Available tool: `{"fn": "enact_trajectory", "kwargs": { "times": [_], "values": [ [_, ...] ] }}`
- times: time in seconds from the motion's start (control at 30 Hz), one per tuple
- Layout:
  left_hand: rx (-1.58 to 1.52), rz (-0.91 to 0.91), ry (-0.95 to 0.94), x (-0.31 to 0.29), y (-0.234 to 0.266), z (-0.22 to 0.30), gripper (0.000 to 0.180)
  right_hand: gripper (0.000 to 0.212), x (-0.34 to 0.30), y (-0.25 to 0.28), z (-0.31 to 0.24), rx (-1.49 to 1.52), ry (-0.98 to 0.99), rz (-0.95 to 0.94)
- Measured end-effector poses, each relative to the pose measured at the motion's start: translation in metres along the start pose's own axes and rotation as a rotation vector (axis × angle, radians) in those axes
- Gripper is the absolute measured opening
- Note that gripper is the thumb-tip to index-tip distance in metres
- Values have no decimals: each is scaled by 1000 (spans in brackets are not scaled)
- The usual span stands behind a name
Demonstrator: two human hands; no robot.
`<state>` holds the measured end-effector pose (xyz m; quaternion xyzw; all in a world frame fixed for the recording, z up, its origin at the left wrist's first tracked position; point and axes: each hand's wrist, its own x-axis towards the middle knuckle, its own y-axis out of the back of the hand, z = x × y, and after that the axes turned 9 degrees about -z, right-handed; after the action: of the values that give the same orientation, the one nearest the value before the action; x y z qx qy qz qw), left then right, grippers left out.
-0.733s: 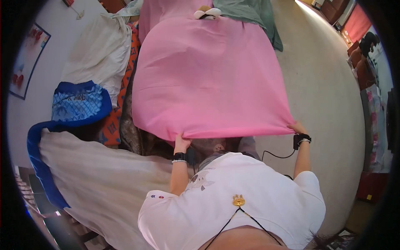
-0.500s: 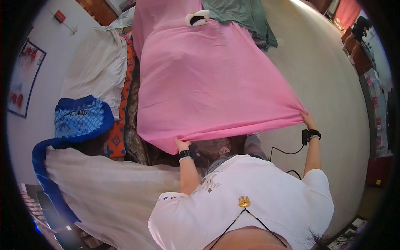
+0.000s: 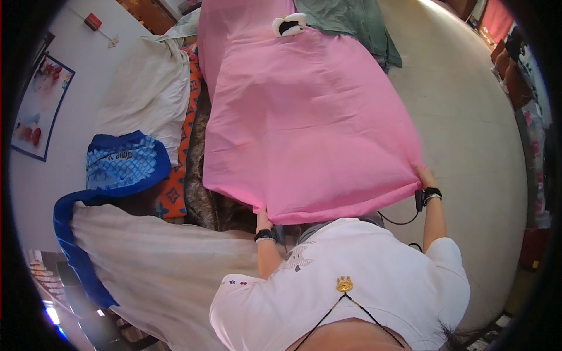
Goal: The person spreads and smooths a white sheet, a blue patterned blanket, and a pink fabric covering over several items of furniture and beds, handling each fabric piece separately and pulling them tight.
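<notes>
A large pink sheet (image 3: 310, 128) spreads away from me, with its near edge held up in front of my body. My left hand (image 3: 264, 220) is closed on the sheet's near edge, toward its left end. At the near right corner my right hand (image 3: 426, 177) grips the same sheet, the fabric gathering at the fingers. Each wrist wears a black band. Between my hands the cloth billows slightly, and its near edge sags close to my white shirt (image 3: 351, 281). The fingertips are partly hidden by the fabric.
A white-and-black plush item (image 3: 289, 25) rests on the sheet's far part, beside a green cloth (image 3: 351, 26). On the left lie a blue-edged cover (image 3: 126, 167), an orange patterned mat (image 3: 171, 196), a brown furry blanket (image 3: 199, 187) and pale sheets (image 3: 146, 88). A black cable (image 3: 401, 223) hangs near my right wrist.
The sheet's near edge has come closer to my body and now puffs up with air. Both hands have moved slightly toward me, still gripping it; the far bedding appears shifted a little right.
</notes>
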<state>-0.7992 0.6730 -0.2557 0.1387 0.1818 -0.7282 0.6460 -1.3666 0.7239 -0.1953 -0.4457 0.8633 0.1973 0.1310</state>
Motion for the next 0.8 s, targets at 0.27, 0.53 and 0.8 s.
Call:
{"fn": "enact_trajectory", "kwargs": {
  "times": [0.27,0.53,0.8],
  "values": [
    [537,38,-331,20,25,107,29,38,43,-54,-55,-772,240,-295],
    [-576,-55,-15,-26,3,125,40,46,-7,-24,-101,259,133,-325],
    [762,-232,418,-20,-1,70,41,37,18,-21,-58,-855,136,-337]
  ]
}}
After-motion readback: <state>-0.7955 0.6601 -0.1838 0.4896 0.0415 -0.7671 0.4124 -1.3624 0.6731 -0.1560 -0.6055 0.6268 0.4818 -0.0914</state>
